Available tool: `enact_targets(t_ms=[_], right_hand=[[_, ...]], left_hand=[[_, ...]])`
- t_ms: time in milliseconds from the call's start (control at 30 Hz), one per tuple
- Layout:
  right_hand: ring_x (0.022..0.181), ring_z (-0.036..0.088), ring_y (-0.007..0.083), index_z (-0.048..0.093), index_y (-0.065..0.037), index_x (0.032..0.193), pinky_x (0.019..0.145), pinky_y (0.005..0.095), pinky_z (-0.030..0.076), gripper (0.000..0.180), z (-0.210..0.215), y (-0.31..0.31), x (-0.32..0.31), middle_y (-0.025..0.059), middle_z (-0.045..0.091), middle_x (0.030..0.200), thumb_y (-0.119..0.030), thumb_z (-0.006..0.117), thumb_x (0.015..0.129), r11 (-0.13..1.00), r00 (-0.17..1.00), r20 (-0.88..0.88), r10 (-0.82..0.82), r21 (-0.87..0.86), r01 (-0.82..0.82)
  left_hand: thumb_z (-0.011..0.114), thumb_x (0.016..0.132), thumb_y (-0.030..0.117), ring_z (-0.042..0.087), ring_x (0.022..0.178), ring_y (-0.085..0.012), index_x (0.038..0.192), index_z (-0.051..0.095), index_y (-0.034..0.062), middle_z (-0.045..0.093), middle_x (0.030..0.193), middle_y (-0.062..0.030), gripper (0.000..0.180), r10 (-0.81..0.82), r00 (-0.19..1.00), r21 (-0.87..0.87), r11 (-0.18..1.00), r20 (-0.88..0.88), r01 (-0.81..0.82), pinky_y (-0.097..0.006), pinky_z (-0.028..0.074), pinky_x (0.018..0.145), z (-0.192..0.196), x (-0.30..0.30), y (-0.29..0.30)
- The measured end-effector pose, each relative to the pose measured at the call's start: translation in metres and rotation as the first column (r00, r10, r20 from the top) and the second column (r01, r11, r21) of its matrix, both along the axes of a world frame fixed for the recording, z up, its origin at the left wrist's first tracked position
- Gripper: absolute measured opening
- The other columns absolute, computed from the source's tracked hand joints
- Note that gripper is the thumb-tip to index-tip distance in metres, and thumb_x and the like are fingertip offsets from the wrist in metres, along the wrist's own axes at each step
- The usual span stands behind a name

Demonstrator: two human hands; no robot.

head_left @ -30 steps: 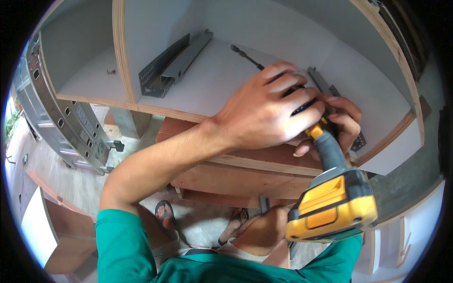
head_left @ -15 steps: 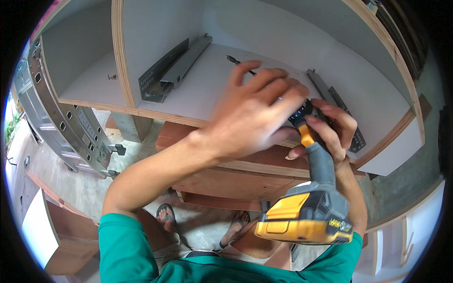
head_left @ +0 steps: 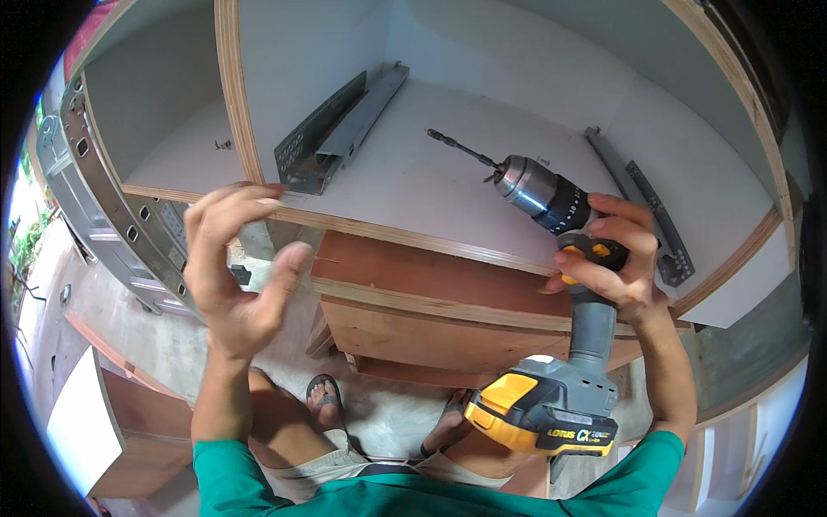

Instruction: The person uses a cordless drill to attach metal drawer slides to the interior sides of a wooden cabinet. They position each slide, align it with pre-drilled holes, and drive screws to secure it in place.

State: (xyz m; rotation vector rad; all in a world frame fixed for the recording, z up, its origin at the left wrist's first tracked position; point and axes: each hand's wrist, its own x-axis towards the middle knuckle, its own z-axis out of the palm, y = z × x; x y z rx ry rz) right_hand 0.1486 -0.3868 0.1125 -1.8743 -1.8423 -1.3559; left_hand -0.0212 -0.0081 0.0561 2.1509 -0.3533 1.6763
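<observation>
My right hand (head_left: 624, 254) is wrapped round the upper part of a yellow and grey cordless drill (head_left: 592, 336). The drill's battery end hangs toward me. From its silver and black chuck (head_left: 536, 191) a long dark driver bit (head_left: 461, 148) points up and left over the cabinet floor. Off to the left, my left hand (head_left: 241, 271) is raised with fingers spread and curved, holding nothing. It is in front of the cabinet's lower edge, near the plywood divider (head_left: 237, 95).
Grey metal drawer slides (head_left: 366, 125) lie inside the white cabinet (head_left: 465, 103) on the left, with more slides (head_left: 642, 194) at its right. Small metal bits (head_left: 223, 145) lie in the left compartment. Below is a brown wooden box (head_left: 431, 336). A folded metal ladder (head_left: 112, 207) stands left.
My left hand has come away from the drill's chuck and moved left, its fingers opening. The drill stays in my right hand, its chuck and bit now uncovered.
</observation>
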Motion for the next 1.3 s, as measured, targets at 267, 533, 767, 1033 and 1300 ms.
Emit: enact_targets(t_ms=[267,533,767,1033,1300], right_hand=[[0.121,0.064,0.0352,0.082,-0.031,0.1,0.08,0.0344,0.067,0.048,0.002,-0.002,0.006,0.0047,0.055,0.12,-0.008,0.099,0.061,0.998,0.998,-0.024,0.053,-0.028,-0.054],[0.121,0.064,0.036,0.082,-0.033,0.101,0.085,0.0396,0.067,0.048,0.003,0.0,0.009,0.0048,0.055,0.122,-0.013,0.1,0.061,0.997,0.998,-0.017,0.055,-0.061,-0.056],[0.126,0.06,0.0374,0.081,-0.033,0.103,0.092,0.039,0.067,0.058,-0.006,-0.009,0.002,0.0037,0.052,0.124,-0.008,0.1,0.055,0.999,0.996,-0.084,-0.019,-0.042,0.016],[0.129,0.059,0.0364,0.078,-0.033,0.106,0.092,0.0367,0.068,0.06,-0.002,-0.009,0.001,0.0031,0.051,0.127,-0.011,0.101,0.055,0.996,0.999,-0.039,-0.036,-0.087,0.033],[0.129,0.059,0.0359,0.079,-0.031,0.104,0.1,0.0446,0.065,0.053,-0.002,-0.01,0.001,0.0041,0.053,0.127,-0.015,0.1,0.058,0.997,1.0,0.008,-0.024,-0.079,0.024]], left_hand=[[0.077,0.095,0.01,0.064,0.127,-0.0276,0.129,0.064,-0.0016,0.071,0.127,-0.0154,0.039,-0.033,0.997,-0.349,0.937,-0.066,0.008,-0.042,0.044,0.115,-0.018,-0.005,0.049],[0.077,0.097,0.019,0.066,0.122,-0.0242,0.122,0.071,0.0017,0.074,0.124,-0.0112,0.031,0.122,0.986,-0.348,0.925,-0.112,-0.154,-0.042,0.046,0.113,-0.002,-0.001,0.074],[0.077,0.096,0.024,0.071,0.117,-0.0252,0.122,0.075,0.0048,0.078,0.12,-0.0104,0.032,0.333,0.914,-0.263,0.883,-0.234,-0.389,-0.044,0.051,0.107,0.027,0.015,0.131],[0.079,0.093,0.023,0.077,0.102,-0.0262,0.12,0.078,0.0059,0.08,0.112,-0.0124,0.032,0.226,0.769,-0.072,0.94,-0.599,-0.332,-0.038,0.058,0.093,0.057,0.03,0.173],[0.079,0.092,0.02,0.077,0.094,-0.0218,0.112,0.079,0.0033,0.08,0.103,-0.0111,0.025,0.205,0.709,-0.016,0.957,-0.675,-0.291,-0.036,0.058,0.09,0.067,0.04,0.178]])
